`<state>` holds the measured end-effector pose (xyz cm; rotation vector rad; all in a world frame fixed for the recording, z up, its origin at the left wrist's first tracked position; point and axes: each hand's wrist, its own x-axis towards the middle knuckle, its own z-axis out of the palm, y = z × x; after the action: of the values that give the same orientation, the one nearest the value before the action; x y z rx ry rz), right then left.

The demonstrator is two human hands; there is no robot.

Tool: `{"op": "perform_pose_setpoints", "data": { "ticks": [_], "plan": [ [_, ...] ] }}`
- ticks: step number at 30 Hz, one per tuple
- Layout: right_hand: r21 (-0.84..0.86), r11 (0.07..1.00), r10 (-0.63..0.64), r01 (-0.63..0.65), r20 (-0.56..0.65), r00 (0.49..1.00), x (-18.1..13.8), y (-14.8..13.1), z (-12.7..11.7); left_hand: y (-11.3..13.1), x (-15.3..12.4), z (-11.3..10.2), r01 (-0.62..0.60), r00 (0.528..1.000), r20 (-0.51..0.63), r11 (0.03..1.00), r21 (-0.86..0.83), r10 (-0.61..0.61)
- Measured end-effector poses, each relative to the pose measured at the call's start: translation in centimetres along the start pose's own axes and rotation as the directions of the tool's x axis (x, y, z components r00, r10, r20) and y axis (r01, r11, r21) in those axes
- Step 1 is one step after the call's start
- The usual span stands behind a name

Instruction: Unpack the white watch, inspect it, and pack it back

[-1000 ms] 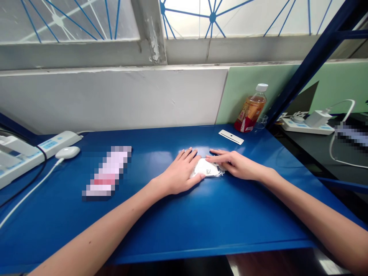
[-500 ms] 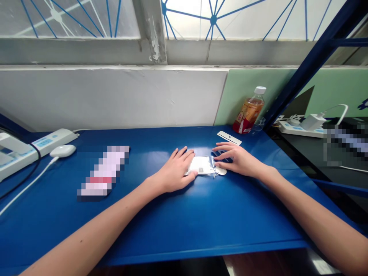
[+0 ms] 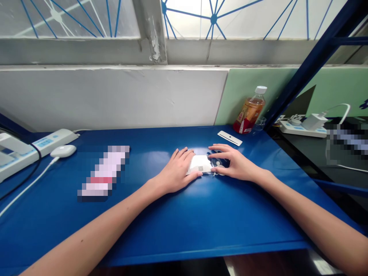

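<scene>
A small white packet [image 3: 200, 164] with a grey square mark lies flat on the blue table [image 3: 184, 222] near its middle. My left hand [image 3: 176, 171] rests on the packet's left edge, fingers stretched out flat and thumb against its near side. My right hand [image 3: 232, 162] lies just right of the packet, fingers spread and arched over a small dark piece with a white spot [image 3: 219, 163]; what that piece is I cannot make out.
A drink bottle [image 3: 250, 111] stands at the back right beside a thin white strip [image 3: 230, 138]. At the left are a white mouse-like device [image 3: 63, 151], a white power strip [image 3: 23, 151] and a blurred pink-white item [image 3: 105, 172]. Another power strip [image 3: 303, 128] lies on the dark bench at right.
The white thing was a rounded bundle under both hands; now it lies as a flat packet. My right hand drew back to the right, then came close again over a small dark piece.
</scene>
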<state>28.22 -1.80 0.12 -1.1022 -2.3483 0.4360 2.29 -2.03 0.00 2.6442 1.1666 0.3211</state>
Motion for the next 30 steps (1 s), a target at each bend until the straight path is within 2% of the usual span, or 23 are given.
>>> {"op": "perform_pose_setpoints", "data": {
  "ticks": [13,17,22,27,30],
  "plan": [
    [0.168,0.986,0.007,0.023,-0.176,0.984,-0.1,0.1,1.4,0.2,0.0,-0.3,-0.098,0.985,-0.148,0.994,-0.046,0.09],
    [0.14,0.989,-0.027,0.047,-0.143,0.989,-0.1,0.2,1.0,0.0,-0.1,-0.1,-0.065,0.99,-0.126,0.997,-0.03,0.061],
    [0.029,0.994,-0.107,0.11,-0.093,0.99,0.3,0.9,-0.9,-0.2,0.0,0.0,0.0,0.996,-0.092,1.0,-0.007,-0.001],
    [-0.004,0.995,-0.099,0.1,0.058,0.993,0.4,1.5,-3.0,-0.4,0.1,0.0,0.031,0.997,-0.069,1.0,-0.001,-0.031],
    [-0.013,0.996,-0.084,0.085,0.079,0.993,0.3,1.5,-3.2,-0.4,0.1,-0.1,0.039,0.998,-0.052,0.999,-0.012,-0.039]
  ]
}}
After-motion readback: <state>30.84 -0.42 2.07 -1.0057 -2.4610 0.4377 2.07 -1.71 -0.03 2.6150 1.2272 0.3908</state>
